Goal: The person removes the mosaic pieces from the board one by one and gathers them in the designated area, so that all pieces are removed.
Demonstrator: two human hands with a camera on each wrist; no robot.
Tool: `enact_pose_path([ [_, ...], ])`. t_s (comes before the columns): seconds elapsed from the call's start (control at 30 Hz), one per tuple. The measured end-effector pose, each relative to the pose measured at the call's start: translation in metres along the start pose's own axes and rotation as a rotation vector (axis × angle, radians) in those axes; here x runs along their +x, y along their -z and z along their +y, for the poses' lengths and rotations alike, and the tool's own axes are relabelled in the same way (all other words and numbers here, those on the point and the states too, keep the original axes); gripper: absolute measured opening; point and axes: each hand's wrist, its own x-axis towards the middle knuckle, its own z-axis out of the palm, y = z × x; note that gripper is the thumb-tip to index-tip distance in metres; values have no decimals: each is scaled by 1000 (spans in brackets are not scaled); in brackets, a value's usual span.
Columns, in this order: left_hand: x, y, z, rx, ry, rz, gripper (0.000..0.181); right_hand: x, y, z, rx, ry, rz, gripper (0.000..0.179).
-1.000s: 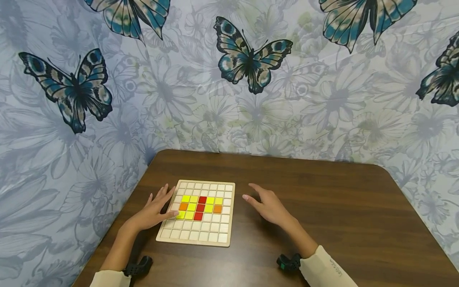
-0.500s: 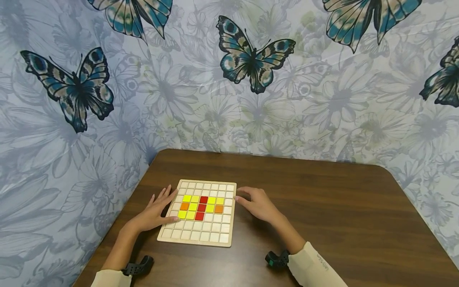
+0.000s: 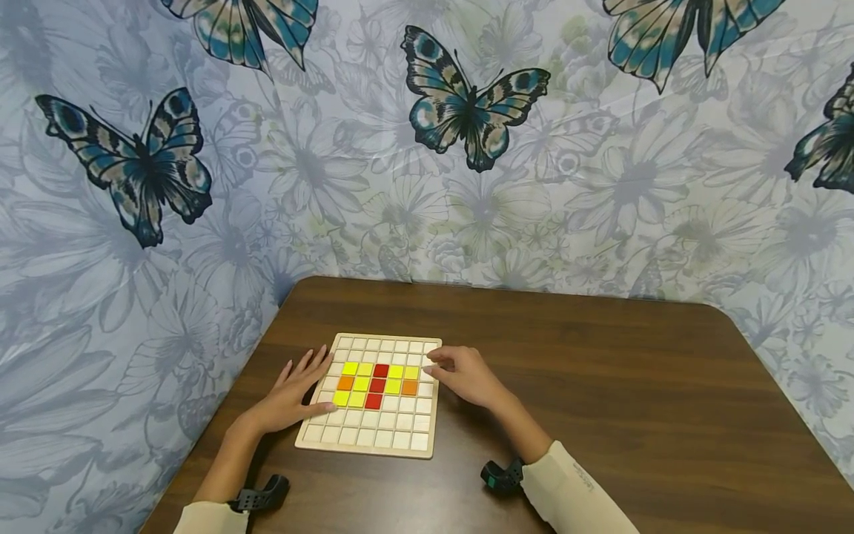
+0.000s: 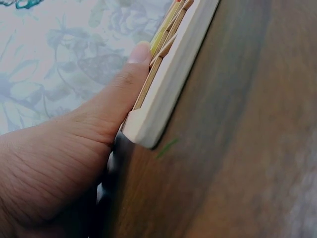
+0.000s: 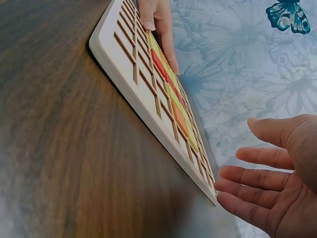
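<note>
A pale wooden grid board (image 3: 363,451) lies on the table, its square cells mostly bare. Yellow tiles (image 3: 360,383), red tiles (image 3: 377,386) and orange tiles (image 3: 410,388) fill a block in its middle rows. My left hand (image 3: 283,400) rests along the board's left side, fingers spread; the thumb (image 4: 119,91) lies over the near left part. At the upper right edge is my right hand (image 3: 470,377), thumb and forefinger overlapping the rim in the head view. From the right wrist, the fingers (image 5: 252,196) look extended and apart from the thumb, with nothing between them.
The brown table (image 3: 600,400) extends to the right of the board. Behind it hangs a floral backdrop (image 3: 347,193) with printed butterflies (image 3: 470,111). Each wrist carries a black strapped device (image 3: 263,495).
My right hand has moved left, from beside the board to its upper right edge. The left hand stays at the left side with its thumb lying slightly lower.
</note>
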Motion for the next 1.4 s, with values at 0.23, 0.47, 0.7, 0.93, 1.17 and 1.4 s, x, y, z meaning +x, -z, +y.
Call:
enact_pose_path([
  [0.23, -1, 2, 2, -14, -13, 10, 96, 13, -6, 1, -18, 27, 4, 28],
  [0.47, 1, 4, 0, -8, -3, 3, 97, 24, -12, 4, -41, 28, 43, 19],
  [0.7, 1, 3, 0, -8, -1, -3, 97, 29, -19, 10, -57, -11, 48, 8],
  [0.93, -1, 2, 0, -3, -12, -6, 97, 30, -24, 14, -67, -33, 46, 3],
  [1.17, -6, 5, 1, -13, -1, -4, 97, 30, -29, 12, -38, 5, 23, 3],
  [1.4, -3, 3, 3, -11, -3, -11, 96, 28, -29, 12, -73, 12, 34, 3],
])
